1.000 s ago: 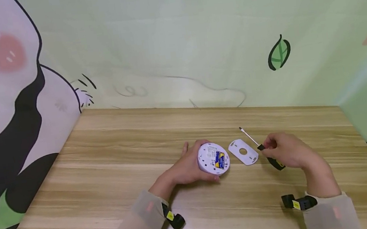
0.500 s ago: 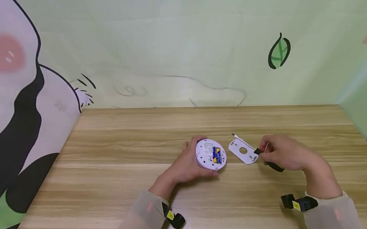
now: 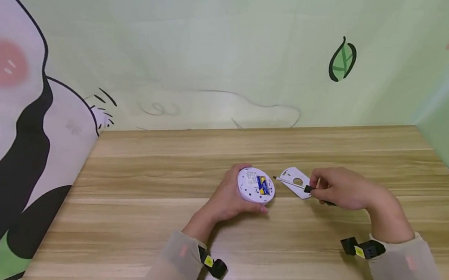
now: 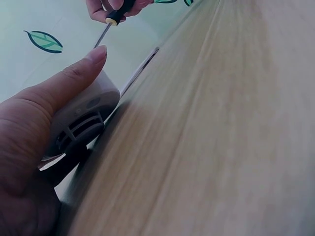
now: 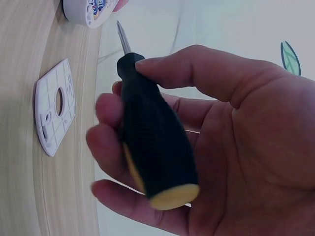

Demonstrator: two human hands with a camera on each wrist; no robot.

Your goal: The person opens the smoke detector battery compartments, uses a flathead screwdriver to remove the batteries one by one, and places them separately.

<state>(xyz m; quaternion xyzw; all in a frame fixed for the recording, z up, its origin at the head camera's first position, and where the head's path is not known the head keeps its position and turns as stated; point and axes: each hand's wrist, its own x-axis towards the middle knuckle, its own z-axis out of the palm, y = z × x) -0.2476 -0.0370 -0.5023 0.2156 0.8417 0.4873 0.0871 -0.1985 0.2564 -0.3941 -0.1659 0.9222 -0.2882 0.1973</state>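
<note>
My left hand [image 3: 229,197] grips a round white smoke detector [image 3: 249,193] by its rim, thumb on the near side. The detector's back faces up and toward the right, with blue-and-yellow batteries [image 3: 263,185] showing in it. Vent slots [image 4: 81,129] mark its side in the left wrist view. In my right hand [image 3: 341,188] a screwdriver is held by its black-and-yellow handle [image 5: 155,137], thumb and fingers around it. Its shaft [image 3: 288,182] points left, the tip just short of the detector's right edge. Beneath the shaft lies a white mounting plate [image 3: 290,172] with a central hole.
The wooden table [image 3: 160,166] meets a pale green printed wall sheet [image 3: 196,45] at its back edge. A panda print [image 3: 20,90] covers the left side. Each wrist carries a small black camera [image 3: 217,267].
My right hand has moved slightly left, and the screwdriver has swung from pointing up-left to pointing at the detector across the plate. The detector has shifted slightly left and up, still gripped.
</note>
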